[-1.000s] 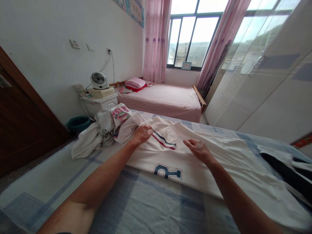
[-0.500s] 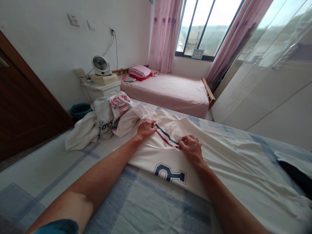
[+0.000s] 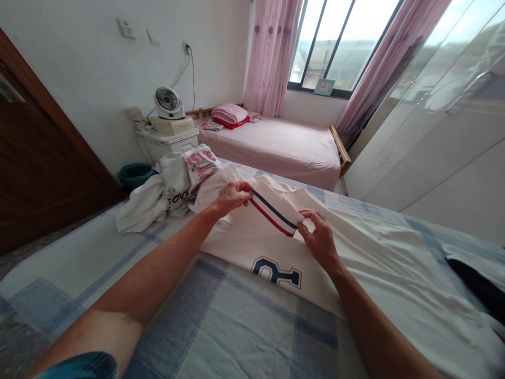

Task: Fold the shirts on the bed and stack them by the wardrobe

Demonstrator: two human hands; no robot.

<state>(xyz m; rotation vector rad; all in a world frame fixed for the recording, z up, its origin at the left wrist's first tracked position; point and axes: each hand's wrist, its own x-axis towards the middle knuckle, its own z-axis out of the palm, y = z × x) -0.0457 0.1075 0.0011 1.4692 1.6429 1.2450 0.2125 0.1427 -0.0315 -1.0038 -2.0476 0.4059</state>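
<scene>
A cream-white shirt (image 3: 236, 242) with a navy letter print lies across the blue checked bedsheet (image 3: 177, 310). Its striped part (image 3: 273, 212), edged in navy and dark red, is raised a little and stretched between my hands. My left hand (image 3: 235, 196) pinches one end of this striped part. At the other end, my right hand (image 3: 319, 229) grips the cloth between thumb and fingers. Loose folds of the white fabric spread out past my right hand.
Heaped white clothes (image 3: 173, 184) lie at the left, one with a pink print. A black cloth (image 3: 475, 281) is at the right edge. Beyond stand a pink-sheeted bed (image 3: 272, 150), a fan (image 3: 168, 102) on a nightstand, a teal bin (image 3: 136, 175) and a glossy wardrobe (image 3: 434, 158).
Both hands have lifted the striped part off the shirt and pulled it straight. The stripes were wavy and lay flatter before. The view has shifted slightly.
</scene>
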